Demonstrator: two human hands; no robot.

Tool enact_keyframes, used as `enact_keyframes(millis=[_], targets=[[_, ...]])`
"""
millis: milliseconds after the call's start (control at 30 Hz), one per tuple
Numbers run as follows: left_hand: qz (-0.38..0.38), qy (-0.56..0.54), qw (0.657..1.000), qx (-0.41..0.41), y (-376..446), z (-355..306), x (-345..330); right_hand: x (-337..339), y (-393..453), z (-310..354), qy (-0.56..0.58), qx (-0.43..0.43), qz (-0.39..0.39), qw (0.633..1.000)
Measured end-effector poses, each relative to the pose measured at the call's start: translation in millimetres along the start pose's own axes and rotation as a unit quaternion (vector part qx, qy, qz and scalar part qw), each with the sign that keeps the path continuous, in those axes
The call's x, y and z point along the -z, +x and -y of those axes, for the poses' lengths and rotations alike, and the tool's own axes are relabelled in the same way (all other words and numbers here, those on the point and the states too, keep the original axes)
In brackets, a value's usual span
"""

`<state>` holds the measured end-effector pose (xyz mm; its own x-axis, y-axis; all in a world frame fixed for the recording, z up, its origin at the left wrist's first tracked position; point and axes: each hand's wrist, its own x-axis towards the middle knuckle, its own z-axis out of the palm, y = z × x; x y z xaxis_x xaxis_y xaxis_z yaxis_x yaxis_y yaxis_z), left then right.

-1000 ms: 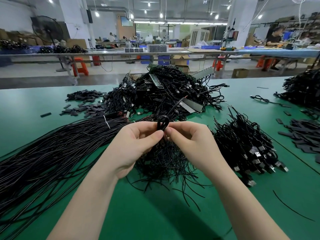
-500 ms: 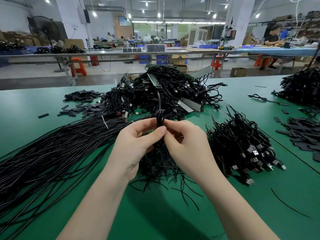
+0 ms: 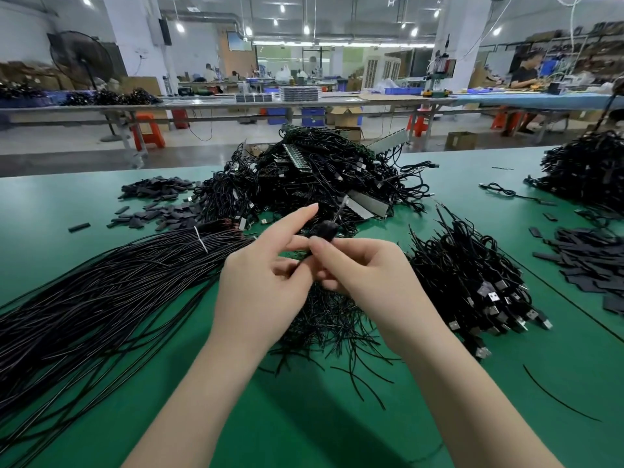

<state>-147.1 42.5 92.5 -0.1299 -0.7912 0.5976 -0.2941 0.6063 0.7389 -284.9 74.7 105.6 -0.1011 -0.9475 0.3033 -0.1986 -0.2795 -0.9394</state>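
My left hand point(image 3: 261, 282) and my right hand point(image 3: 364, 275) meet above the green table point(image 3: 337, 427), both holding one small coiled black cable point(image 3: 326, 230). The right thumb and fingers pinch the coil from the right. The left hand grips it lower down, its index finger stretched up past the coil. The coil is blurred, and most of it is hidden between the fingers. Under the hands lies a heap of short black wire pieces point(image 3: 324, 322).
A long bundle of straight black cables point(image 3: 101, 298) runs off to the left. A big tangled cable pile point(image 3: 320, 184) sits behind the hands, a stack of bundled USB cables point(image 3: 472, 282) to the right. Flat black pieces point(image 3: 158, 211) lie left and right point(image 3: 591, 261).
The upright loop held between both thumbs has been drawn into a small tight coil. My left index finger has straightened upward. Both hands shifted slightly.
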Motion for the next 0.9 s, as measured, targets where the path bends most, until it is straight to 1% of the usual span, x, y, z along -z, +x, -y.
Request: enact_keyframes(millis=[67, 100, 167, 233, 267, 300, 333, 367, 400, 433, 467, 500, 533, 600, 633, 667, 700, 733, 767, 800, 867, 900], targets=[[0.007, 0.015, 1.000, 0.008, -2.8, 3.1, -7.1, -3.2, 0.5, -2.4, -0.004, 0.002, -0.022, 1.000], [0.016, 0.001, 1.000, 0.013, -4.3, 4.2, -11.5, -4.1, 1.3, -2.9, -0.005, 0.005, -0.043, 0.999], [0.047, -0.035, 0.998, 0.017, -8.1, 4.7, -20.4, 2.1, 4.3, -1.7, 0.015, 0.024, -0.122, 0.992], [0.054, -0.023, 0.998, 0.019, -11.2, 7.0, -25.2, 24.5, 4.9, 5.9, 0.046, 0.059, -0.217, 0.973], [0.048, -0.012, 0.998, 0.026, -11.2, 12.1, -25.8, 39.9, 4.7, 10.4, 0.032, 0.087, -0.264, 0.960], [0.039, -0.002, 0.998, 0.040, -10.9, 19.4, -25.8, 58.6, 5.5, 12.2, -0.026, 0.113, -0.311, 0.943], [0.032, 0.008, 0.998, 0.059, -10.4, 27.5, -25.5, 80.8, 8.8, 11.0, -0.117, 0.129, -0.353, 0.919], [0.026, 0.019, 0.996, 0.081, -10.3, 34.9, -25.2, 103.6, 14.5, 8.7, -0.215, 0.129, -0.386, 0.888], [0.021, 0.033, 0.994, 0.101, -10.2, 42.1, -24.7, 125.2, 23.1, 4.1, -0.303, 0.110, -0.405, 0.856], [0.015, 0.049, 0.992, 0.118, -10.3, 49.1, -23.6, 145.9, 32.4, -4.7, -0.370, 0.074, -0.403, 0.834], [0.008, 0.068, 0.989, 0.130, -10.4, 56.3, -22.0, 162.7, 41.8, -14.1, -0.417, 0.026, -0.383, 0.824], [0.000, 0.089, 0.986, 0.138, -10.4, 64.0, -19.4, 174.2, 49.8, -24.6, -0.449, -0.036, -0.345, 0.824], [-0.004, 0.112, 0.983, 0.143, -11.7, 71.7, -16.3, 179.7, 54.9, -33.8, -0.457, -0.107, -0.290, 0.834], [-0.003, 0.157, 0.976, 0.152, -15.5, 85.8, -11.1, 180.2, 57.8, -54.0, -0.416, -0.244, -0.173, 0.859], [0.003, 0.186, 0.971, 0.152, -18.1, 93.6, -9.3, 176.5, 56.9, -59.9, -0.405, -0.288, -0.129, 0.858], [0.013, 0.221, 0.963, 0.151, -21.9, 101.9, -8.9, 173.2, 55.3, -64.0, -0.410, -0.307, -0.105, 0.853], [0.027, 0.256, 0.955, 0.149, -26.9, 110.8, -9.4, 171.5, 54.1, -66.4, -0.418, -0.309, -0.101, 0.848], [0.044, 0.281, 0.947, 0.151, -31.7, 119.1, -10.1, 172.5, 53.5, -68.6, -0.424, -0.302, -0.117, 0.846], [0.061, 0.292, 0.940, 0.163, -35.2, 125.6, -10.6, 173.0, 51.3, -68.6, -0.427, -0.289, -0.152, 0.843], [0.072, 0.291, 0.937, 0.179, -37.5, 129.6, -11.2, 172.7, 48.5, -67.9, -0.432, -0.258, -0.206, 0.839], [0.065, 0.275, 0.940, 0.191, -39.0, 133.9, -12.4, 161.0, 40.8, -64.4, -0.445, -0.134, -0.306, 0.831], [0.056, 0.264, 0.944, 0.188, -39.1, 135.0, -13.0, 146.4, 34.8, -62.2, -0.440, -0.059, -0.340, 0.829]])
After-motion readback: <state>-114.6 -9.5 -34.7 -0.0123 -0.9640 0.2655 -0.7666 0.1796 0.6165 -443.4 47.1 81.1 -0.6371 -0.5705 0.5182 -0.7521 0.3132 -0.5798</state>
